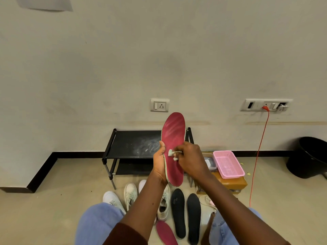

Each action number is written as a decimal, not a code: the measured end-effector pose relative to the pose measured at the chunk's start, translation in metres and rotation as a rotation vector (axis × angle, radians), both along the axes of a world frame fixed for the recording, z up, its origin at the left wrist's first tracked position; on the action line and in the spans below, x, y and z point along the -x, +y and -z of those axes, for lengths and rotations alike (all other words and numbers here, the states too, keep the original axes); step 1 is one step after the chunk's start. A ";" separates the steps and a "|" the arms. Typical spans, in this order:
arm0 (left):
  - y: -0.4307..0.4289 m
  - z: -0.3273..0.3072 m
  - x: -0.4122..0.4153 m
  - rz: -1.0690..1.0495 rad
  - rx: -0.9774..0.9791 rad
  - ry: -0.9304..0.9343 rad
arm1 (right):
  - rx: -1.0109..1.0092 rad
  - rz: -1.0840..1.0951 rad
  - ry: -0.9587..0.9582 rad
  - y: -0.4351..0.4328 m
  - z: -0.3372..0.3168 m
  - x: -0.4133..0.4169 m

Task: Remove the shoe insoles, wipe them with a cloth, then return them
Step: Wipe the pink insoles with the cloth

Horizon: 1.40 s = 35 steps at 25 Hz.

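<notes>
The left hand grips the red insole along its lower left edge, fingers curled behind and thumb across the front. It holds the insole upright with the toe end raised, in front of the shoe rack. Held this way, the top face is turned towards the person and the whole length is open to wiping. The right hand pinches a small white cloth in its fingertips and presses it against the middle of that face. The pale streaks higher up look like wipe marks, so I judge this insole to be partly cleaned.

A second red insole and two black insoles lie flat on the floor between the person's knees. They are just beside the white shoes, probably so that each goes back into its own shoe without searching. None has been returned yet. A pink basket sits on a cardboard box at the rack's right end, close to the wall edge of the floor.
</notes>
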<state>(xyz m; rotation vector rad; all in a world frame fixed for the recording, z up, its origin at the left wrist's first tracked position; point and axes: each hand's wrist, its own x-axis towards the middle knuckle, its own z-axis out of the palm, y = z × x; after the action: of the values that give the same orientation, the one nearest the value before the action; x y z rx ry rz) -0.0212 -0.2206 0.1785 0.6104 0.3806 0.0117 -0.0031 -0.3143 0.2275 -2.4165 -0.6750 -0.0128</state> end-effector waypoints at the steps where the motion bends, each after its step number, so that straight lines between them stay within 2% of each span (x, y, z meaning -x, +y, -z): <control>1: 0.002 0.001 -0.001 0.008 0.016 0.004 | 0.007 -0.024 0.018 -0.002 0.003 0.007; 8: 0.000 0.005 -0.005 0.058 0.036 0.001 | -0.067 -0.022 0.165 -0.012 0.007 0.020; 17: -0.007 0.011 -0.008 0.047 0.062 -0.064 | -0.010 -0.005 -0.070 0.003 -0.005 -0.011; 23: 0.003 0.013 -0.013 0.148 0.153 -0.113 | 0.020 -0.155 -0.049 -0.005 0.007 0.019; 27: 0.003 0.013 -0.015 0.151 0.189 -0.104 | -0.001 -0.178 0.003 -0.015 0.010 0.025; 30: 0.003 0.009 -0.014 0.153 0.113 -0.057 | -0.041 -0.131 -0.002 -0.010 0.007 0.018; 35: -0.004 0.008 -0.010 0.062 0.023 0.002 | -0.023 -0.029 -0.142 0.003 0.007 -0.009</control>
<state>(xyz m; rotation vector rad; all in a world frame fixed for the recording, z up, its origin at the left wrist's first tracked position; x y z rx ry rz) -0.0112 -0.2247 0.1706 0.5987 0.3637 -0.0525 0.0062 -0.3116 0.2207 -2.4001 -0.7695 -0.1814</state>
